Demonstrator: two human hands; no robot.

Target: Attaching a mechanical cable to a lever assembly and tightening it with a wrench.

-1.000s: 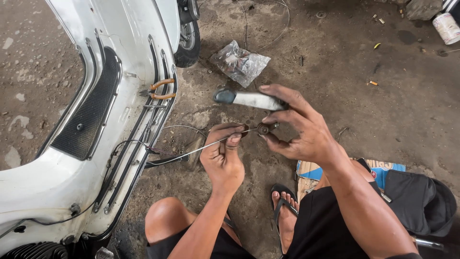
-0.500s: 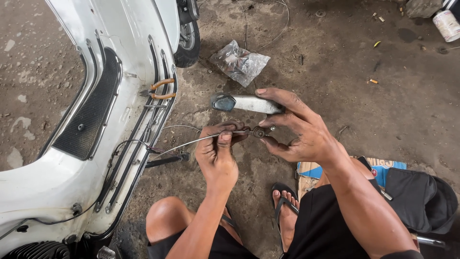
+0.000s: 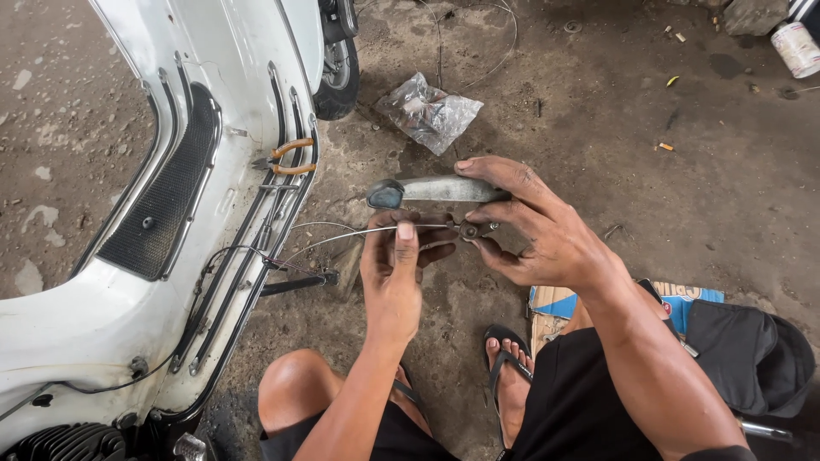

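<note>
The thin grey steel cable [image 3: 342,236] runs leftward from the right hand [image 3: 547,235], both grips pinching it, left hand [image 3: 395,273] nearer.

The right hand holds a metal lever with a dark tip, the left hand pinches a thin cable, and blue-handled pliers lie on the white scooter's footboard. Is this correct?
Not quite: the pliers have orange handles, not blue, as the head view shows. The rest holds: the right hand holds the metal lever, the left hand pinches the thin cable, and the pliers lie on the white scooter's footboard.

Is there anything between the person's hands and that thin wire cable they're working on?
Nothing visible. The left hand pinches the cable directly, and the right hand holds its end fitting together with a grey lever.
</note>
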